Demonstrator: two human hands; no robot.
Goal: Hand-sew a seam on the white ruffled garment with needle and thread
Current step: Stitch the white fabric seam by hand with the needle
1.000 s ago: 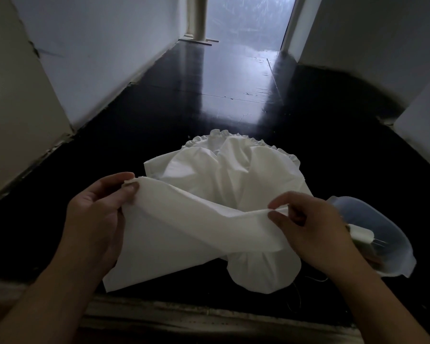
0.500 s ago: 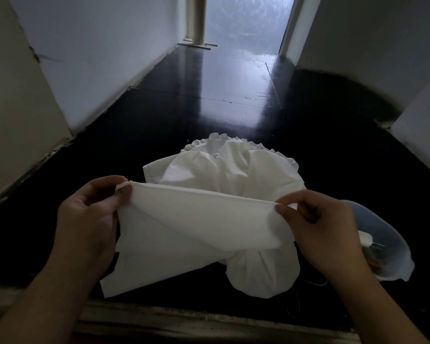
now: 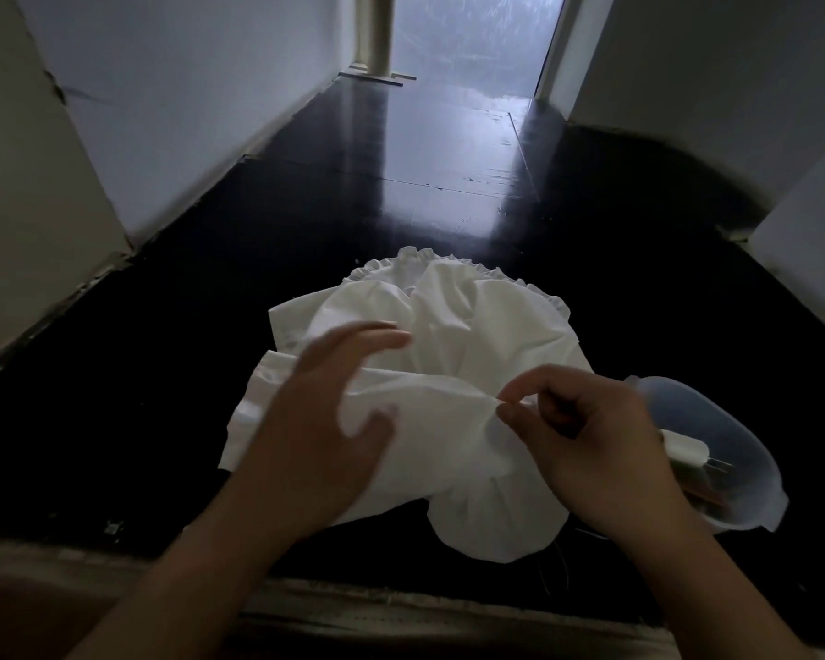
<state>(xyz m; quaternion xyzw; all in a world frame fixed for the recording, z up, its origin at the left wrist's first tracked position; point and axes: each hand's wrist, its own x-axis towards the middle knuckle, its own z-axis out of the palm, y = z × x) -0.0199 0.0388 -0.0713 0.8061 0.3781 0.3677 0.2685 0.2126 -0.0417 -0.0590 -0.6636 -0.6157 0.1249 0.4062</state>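
The white garment (image 3: 448, 373) sits bunched up on the glossy black floor (image 3: 401, 159), right in front of the person. It's plain smooth cotton-looking cloth, lots of soft folds, with a gathered ruffle (image 3: 415, 259) running along the far edge. The right hand (image 3: 587, 435) pinches a fold of it between thumb and forefinger. The left hand (image 3: 325, 421) is blurry, fingers spread and relaxed over the cloth, gripping nothing. A clear plastic tub (image 3: 734, 445) sits just right of the garment.
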